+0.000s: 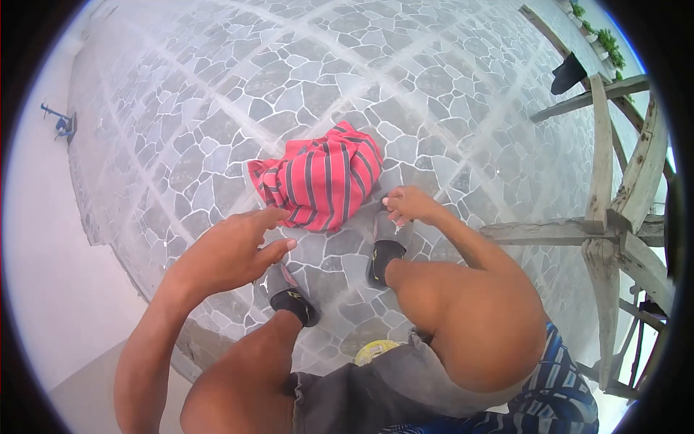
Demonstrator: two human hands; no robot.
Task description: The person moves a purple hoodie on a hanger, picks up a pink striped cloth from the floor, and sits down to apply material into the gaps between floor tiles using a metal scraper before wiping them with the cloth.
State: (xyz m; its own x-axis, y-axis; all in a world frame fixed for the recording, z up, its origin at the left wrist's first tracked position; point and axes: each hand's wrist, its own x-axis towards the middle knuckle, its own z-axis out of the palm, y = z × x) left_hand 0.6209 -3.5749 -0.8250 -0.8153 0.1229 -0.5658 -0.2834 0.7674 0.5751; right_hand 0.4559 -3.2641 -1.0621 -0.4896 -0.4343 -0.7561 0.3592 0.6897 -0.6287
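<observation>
Head view: left hand (235, 249) open, empty, near cloth (318, 177) at frame centre; right hand (408, 204) loosely curled, empty, beside it. Risk: grabbing one edge, dragging cloth across paving (434, 87).

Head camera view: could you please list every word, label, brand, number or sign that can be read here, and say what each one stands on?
No readable text anywhere in this view.
Left slipper: small yellow mark on the strap, too blurred to read.
Right slipper: small yellow mark, too small to read.
Red striped cloth: stripes only, no lettering.
Yellow round object between the legs: mostly hidden, nothing legible.
</observation>
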